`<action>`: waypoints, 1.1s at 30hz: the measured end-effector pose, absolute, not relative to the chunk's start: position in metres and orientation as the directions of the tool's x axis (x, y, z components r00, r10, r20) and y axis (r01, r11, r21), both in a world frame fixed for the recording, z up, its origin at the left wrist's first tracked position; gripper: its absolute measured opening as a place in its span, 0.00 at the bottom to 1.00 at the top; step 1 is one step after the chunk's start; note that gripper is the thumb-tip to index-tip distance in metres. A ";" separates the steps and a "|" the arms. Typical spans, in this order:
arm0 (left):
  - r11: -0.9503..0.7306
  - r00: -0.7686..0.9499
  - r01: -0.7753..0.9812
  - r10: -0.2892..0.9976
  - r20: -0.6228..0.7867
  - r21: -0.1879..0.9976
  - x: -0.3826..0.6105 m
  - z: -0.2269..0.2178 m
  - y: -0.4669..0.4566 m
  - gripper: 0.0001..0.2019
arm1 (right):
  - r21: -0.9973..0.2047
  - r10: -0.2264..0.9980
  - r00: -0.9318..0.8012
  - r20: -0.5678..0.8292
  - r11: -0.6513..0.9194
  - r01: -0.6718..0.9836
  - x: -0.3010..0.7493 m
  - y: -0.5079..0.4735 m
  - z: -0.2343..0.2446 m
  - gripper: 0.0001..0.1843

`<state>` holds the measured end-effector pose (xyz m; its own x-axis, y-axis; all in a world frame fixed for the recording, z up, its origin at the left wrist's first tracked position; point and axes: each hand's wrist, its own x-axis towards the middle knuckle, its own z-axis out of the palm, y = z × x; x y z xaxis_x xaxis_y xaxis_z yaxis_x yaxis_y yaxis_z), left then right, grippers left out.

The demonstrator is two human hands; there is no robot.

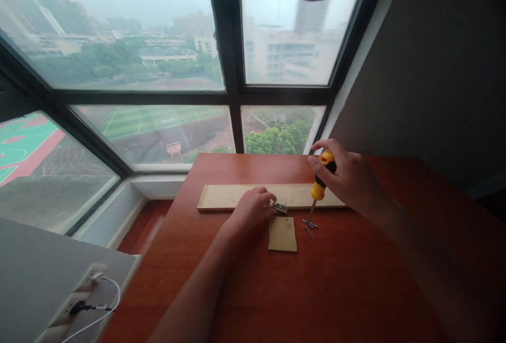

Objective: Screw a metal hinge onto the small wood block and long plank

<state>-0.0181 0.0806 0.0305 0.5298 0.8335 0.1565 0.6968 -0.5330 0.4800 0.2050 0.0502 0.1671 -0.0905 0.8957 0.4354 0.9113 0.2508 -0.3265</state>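
Observation:
My right hand [346, 172] is closed around a yellow and black screwdriver [318, 187], its shaft pointing down at several small screws [310, 224] on the table. With its fingers curled, my left hand [255, 206] holds a small metal hinge [280, 207] at the front edge of a long pale wooden board [221, 195]. Just in front of the hinge lies a small square wooden piece [282, 235] with dark holes near its far edge. My left fingertips partly hide the hinge's left end.
The reddish-brown wooden table [316, 295] stands by large windows with dark frames [233, 69]. At lower left, a white cable [118, 293] and a black plug [79, 307] are in wall sockets. A grey wall [427, 79] rises at right.

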 end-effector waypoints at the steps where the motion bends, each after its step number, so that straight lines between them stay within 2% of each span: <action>1: -0.540 0.533 0.698 0.830 0.164 0.470 -0.017 0.030 0.081 0.08 | -0.330 0.893 -0.091 0.440 0.255 0.909 0.204 0.051 0.166 0.19; 13: -0.527 0.489 0.747 0.848 0.204 0.405 -0.009 0.026 0.076 0.07 | -0.336 0.868 -0.102 0.485 0.294 0.895 0.196 0.058 0.165 0.17; 20: -0.522 0.489 0.690 0.847 0.209 0.501 -0.014 0.025 0.077 0.10 | -0.426 0.783 -0.083 0.616 0.420 0.801 0.184 0.070 0.161 0.17; 26: -0.492 0.462 0.644 0.860 0.214 0.586 -0.016 0.024 0.079 0.04 | -0.417 0.763 -0.127 0.634 0.475 0.775 0.173 0.076 0.153 0.17; 33: -0.496 0.459 0.640 0.859 0.226 0.586 -0.015 0.022 0.080 0.04 | -0.389 0.756 -0.145 0.638 0.479 0.787 0.169 0.076 0.146 0.17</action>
<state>-0.0152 0.0796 0.0222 0.4591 0.8591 0.2262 0.6400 -0.4964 0.5864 0.1687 0.0757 0.1459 -0.1447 0.7564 0.6379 0.7872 0.4786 -0.3889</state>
